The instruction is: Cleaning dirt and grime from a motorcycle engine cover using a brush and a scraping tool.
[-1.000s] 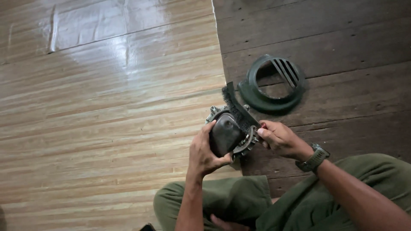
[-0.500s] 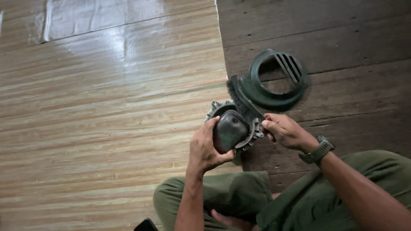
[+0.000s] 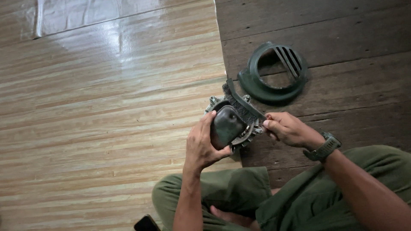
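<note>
Left hand (image 3: 201, 145), fingers wrapped around a dark round motor housing (image 3: 227, 126), holds it up above the floor, over the seam between light mat (image 3: 107, 107) and dark planks (image 3: 342, 25). Right hand (image 3: 289, 128) fingers pinch a brush (image 3: 242, 102), bristles against the housing. Green vented cover (image 3: 274, 72) lies on planks just beyond.

Dark grey motor part (image 3: 227, 125); black brush (image 3: 240, 105); dark green slotted cover (image 3: 274, 72); olive trousers (image 3: 239, 192).

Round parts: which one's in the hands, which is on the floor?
The dark motor housing is gripped by the left hand; the green vented cover lies untouched on the dark planks.
</note>
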